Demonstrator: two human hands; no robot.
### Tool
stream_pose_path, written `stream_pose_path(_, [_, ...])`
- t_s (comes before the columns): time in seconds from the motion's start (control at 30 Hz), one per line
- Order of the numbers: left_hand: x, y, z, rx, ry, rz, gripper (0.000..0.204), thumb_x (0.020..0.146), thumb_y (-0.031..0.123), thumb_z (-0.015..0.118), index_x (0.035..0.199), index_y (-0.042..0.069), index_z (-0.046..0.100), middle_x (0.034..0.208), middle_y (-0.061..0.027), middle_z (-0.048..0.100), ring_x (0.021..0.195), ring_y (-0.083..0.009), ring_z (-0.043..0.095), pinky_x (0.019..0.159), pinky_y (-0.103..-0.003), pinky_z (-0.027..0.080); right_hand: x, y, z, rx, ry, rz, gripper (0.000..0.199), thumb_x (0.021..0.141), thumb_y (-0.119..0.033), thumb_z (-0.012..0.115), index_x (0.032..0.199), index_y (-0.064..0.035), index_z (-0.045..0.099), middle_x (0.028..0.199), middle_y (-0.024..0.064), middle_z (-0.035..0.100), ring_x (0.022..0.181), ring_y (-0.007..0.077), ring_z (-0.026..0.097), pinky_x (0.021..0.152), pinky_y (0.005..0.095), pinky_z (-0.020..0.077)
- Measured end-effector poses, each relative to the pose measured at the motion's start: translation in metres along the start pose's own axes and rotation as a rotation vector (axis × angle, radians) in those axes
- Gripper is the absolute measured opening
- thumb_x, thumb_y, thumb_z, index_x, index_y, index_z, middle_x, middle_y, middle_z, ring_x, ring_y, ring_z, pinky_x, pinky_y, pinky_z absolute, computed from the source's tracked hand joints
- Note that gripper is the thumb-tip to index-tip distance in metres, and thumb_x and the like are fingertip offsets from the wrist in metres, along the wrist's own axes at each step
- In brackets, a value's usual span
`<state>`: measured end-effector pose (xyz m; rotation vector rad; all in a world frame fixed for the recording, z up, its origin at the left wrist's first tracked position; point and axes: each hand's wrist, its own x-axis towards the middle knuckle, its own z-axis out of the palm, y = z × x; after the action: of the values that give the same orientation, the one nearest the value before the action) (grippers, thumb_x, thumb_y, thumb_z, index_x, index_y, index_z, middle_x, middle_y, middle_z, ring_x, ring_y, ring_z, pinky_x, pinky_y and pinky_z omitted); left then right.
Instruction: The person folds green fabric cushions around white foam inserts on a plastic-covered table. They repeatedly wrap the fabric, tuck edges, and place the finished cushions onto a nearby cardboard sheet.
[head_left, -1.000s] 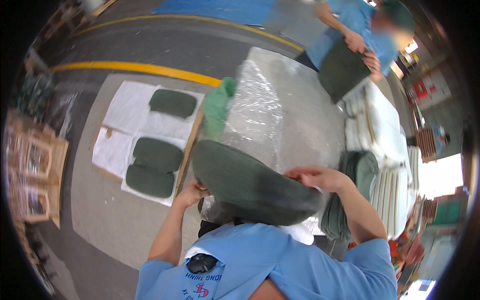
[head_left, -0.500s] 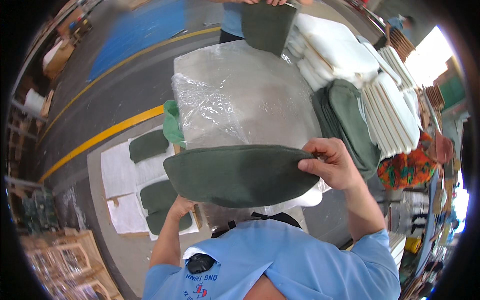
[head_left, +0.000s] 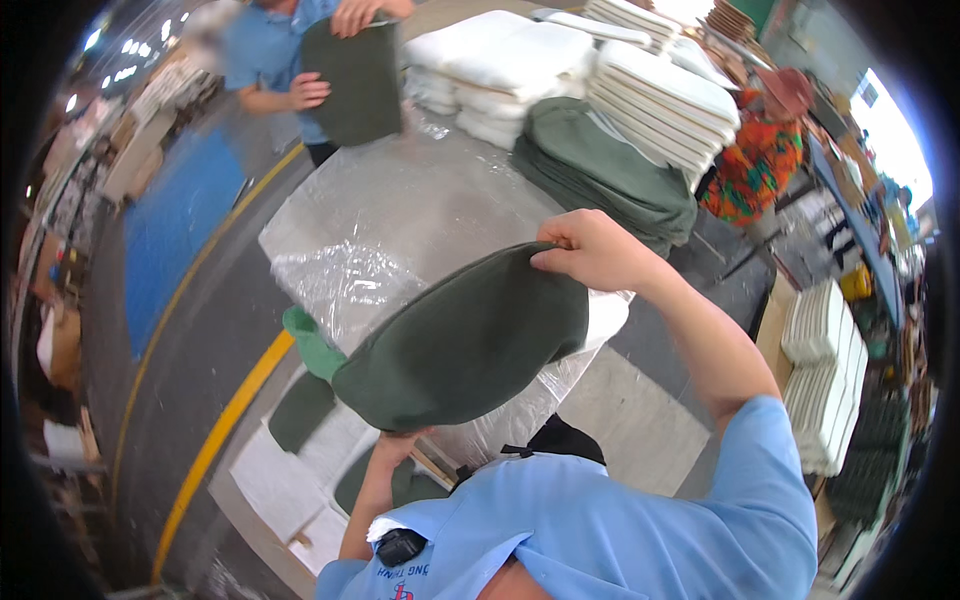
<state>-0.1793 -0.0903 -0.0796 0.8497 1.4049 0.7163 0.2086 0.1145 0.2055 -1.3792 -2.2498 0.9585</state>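
Observation:
I hold a dark green, rounded cushion (head_left: 470,335) tilted in front of me, above a table wrapped in clear plastic (head_left: 365,215). My right hand (head_left: 595,250) pinches its upper right edge between thumb and fingers. At the cushion's lower left edge my left hand (head_left: 400,445) grips from below, its fingers mostly hidden behind the fabric. Past the cushion's right end, a white padded piece (head_left: 606,318) shows on the table. A light green cloth (head_left: 312,345) hangs at the table's left corner.
Across the table, a co-worker's hands hold another dark green cushion (head_left: 352,85). Stacked green covers (head_left: 600,170) and white pads (head_left: 665,95) stand at the far right. Lower left, green pieces (head_left: 302,410) lie on white sheets (head_left: 270,480). More white pads (head_left: 825,350) are stacked right.
My view has swung to the right. The cushion has tilted, its right end now higher, with both hands still on it. The co-worker's cushion is seen more fully.

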Motion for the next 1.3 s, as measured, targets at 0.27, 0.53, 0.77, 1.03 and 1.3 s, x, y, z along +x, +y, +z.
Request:
stream_pose_path(0.27, [0.015, 0.018, 0.001, 0.008, -0.136, -0.002, 0.046, 0.084, 0.006, 0.09, 0.126, 0.002, 0.072, 0.119, -0.0053, 0.075, 0.11, -0.0196, 0.069, 0.095, -0.037, 0.057, -0.024, 0.018, 0.004, -0.099, 0.225, -0.075, 0.027, 0.089, -0.026, 0.082, 0.099, -0.0012, 0.076, 0.075, 0.0142, 0.07, 0.068, 0.0221, 0.063, 0.068, 0.0376, 0.0517])
stream_pose_path(0.53, [0.007, 0.029, 0.002, 0.11, -0.128, 0.0, 0.041, 0.09, -0.005, 0.081, 0.128, -0.003, 0.068, 0.124, -0.0118, 0.073, 0.108, -0.0238, 0.072, 0.096, -0.039, 0.062, -0.035, 0.049, 0.04, 0.295, 0.451, 0.144, 0.029, 0.094, -0.029, 0.077, 0.108, -0.0038, 0.08, 0.086, 0.0141, 0.076, 0.082, 0.0264, 0.073, 0.08, 0.0385, 0.0569])
stream_pose_path(0.77, [0.006, 0.026, 0.005, 0.065, -0.083, 0.042, 0.027, 0.093, 0.0, 0.078, 0.119, -0.001, 0.073, 0.11, -0.0114, 0.078, 0.099, -0.0239, 0.076, 0.091, -0.037, 0.063, -0.106, 0.097, 0.113, 0.74, 0.885, 0.276, 0.033, 0.108, -0.029, 0.062, 0.111, 0.0017, 0.074, 0.093, 0.0107, 0.077, 0.085, 0.0201, 0.071, 0.08, 0.035, 0.0564])
stream_pose_path(1.03, [0.011, 0.032, 0.011, 0.171, -0.143, 0.169, 0.051, 0.09, -0.008, 0.078, 0.138, 0.002, 0.063, 0.134, -0.012, 0.068, 0.114, -0.0244, 0.069, 0.092, -0.039, 0.065, -0.118, 0.078, 0.226, 1.972, 0.37, 0.45, 0.06, 0.115, -0.055, 0.036, 0.122, -0.0057, 0.07, 0.123, 0.0092, 0.073, 0.119, 0.0283, 0.067, 0.107, 0.0478, 0.0494])
stream_pose_path(1.3, [0.006, 0.023, 0.019, -0.034, -0.106, 0.158, 0.056, 0.088, -0.013, 0.076, 0.14, 0.002, 0.061, 0.128, -0.0111, 0.071, 0.116, -0.0245, 0.069, 0.093, -0.037, 0.064, -0.119, 0.071, 0.214, 2.358, 0.494, 0.105, 0.039, 0.11, -0.035, 0.053, 0.14, -0.0109, 0.062, 0.131, 0.008, 0.072, 0.125, 0.0285, 0.066, 0.111, 0.0484, 0.0476])
